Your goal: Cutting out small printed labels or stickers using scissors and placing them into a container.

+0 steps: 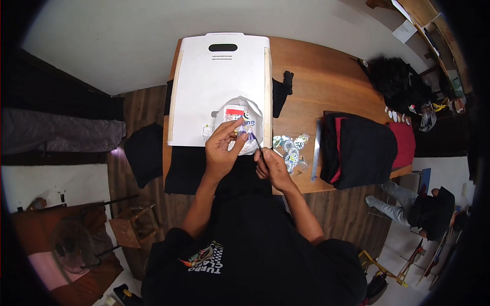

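My left hand (220, 150) pinches a small purple-and-white printed piece (250, 134) between thumb and fingers. My right hand (273, 167) is closed on a slim dark tool, apparently scissors (259, 147), whose tip meets the edge of that piece. Below both hands a round-mouthed white bag (259, 108) rests on the white panel (204, 81). Inside the bag some red, white and blue printed material (235, 111) shows; the left fingers cover part of it. Right of my right hand lies a pile of round printed stickers (292, 152).
Under the panel is a wooden table (316, 71). A steel ruler (316, 150) lies beside folded black and red cloth (357, 150). Black cloth (181, 171) hangs over the front edge. A black bag (393, 79) stands far right; another person (429, 209) is at the right.
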`<state>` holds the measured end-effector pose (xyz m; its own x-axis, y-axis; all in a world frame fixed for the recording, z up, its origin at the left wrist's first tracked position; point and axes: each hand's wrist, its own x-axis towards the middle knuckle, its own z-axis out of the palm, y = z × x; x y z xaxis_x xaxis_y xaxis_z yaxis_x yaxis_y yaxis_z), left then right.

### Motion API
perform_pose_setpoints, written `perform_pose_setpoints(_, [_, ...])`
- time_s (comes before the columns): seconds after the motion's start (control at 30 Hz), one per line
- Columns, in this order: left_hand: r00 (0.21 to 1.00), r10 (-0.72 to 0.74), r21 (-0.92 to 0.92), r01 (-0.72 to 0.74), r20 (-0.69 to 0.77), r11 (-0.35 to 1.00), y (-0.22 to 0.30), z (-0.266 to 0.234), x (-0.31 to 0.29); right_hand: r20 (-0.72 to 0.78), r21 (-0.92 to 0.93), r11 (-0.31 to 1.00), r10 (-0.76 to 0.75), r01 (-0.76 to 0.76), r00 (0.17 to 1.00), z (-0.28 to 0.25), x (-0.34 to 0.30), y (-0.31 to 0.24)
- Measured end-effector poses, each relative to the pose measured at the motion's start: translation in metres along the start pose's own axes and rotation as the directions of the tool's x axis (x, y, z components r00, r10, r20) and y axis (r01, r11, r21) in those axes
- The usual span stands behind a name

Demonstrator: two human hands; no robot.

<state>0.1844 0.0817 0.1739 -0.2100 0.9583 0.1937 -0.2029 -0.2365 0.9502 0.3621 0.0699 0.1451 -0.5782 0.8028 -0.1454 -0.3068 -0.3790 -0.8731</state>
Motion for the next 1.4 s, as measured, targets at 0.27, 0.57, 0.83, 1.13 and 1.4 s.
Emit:
perform_pose_setpoints(0.27, [1.0, -0.012, -0.011, 0.012, -0.003, 1.0, 0.0, 0.0, 0.0, -0.016, 0.047, 0.998, 0.037, -0.036, 0.999, 0.0, 0.0, 0.002])
perform_pose_setpoints(0.57, [1.0, -0.002, 0.002, 0.002, -0.007, 1.0, 0.0, -0.001, 0.0, -0.009, 0.031, 0.999, 0.007, -0.007, 1.0, 0.001, 0.001, 0.0])
perform_pose_setpoints(0.83, [1.0, -0.019, -0.011, 0.018, -0.014, 1.0, 0.0, 0.0, 0.0, 0.003, 0.043, 0.999, 0.014, -0.014, 1.0, 0.003, 0.001, -0.004])
perform_pose_setpoints(1.13, [1.0, -0.021, -0.012, 0.021, 0.01, 1.0, -0.001, -0.002, -0.001, -0.015, 0.069, 0.997, 0.025, -0.024, 1.0, 0.001, 0.001, 0.003])
perform_pose_setpoints(1.4, [0.998, -0.036, -0.028, 0.037, 0.06, 0.999, 0.003, -0.002, -0.001, 0.01, 0.05, 0.998, 0.033, -0.034, 0.999, -0.001, 0.002, 0.004])
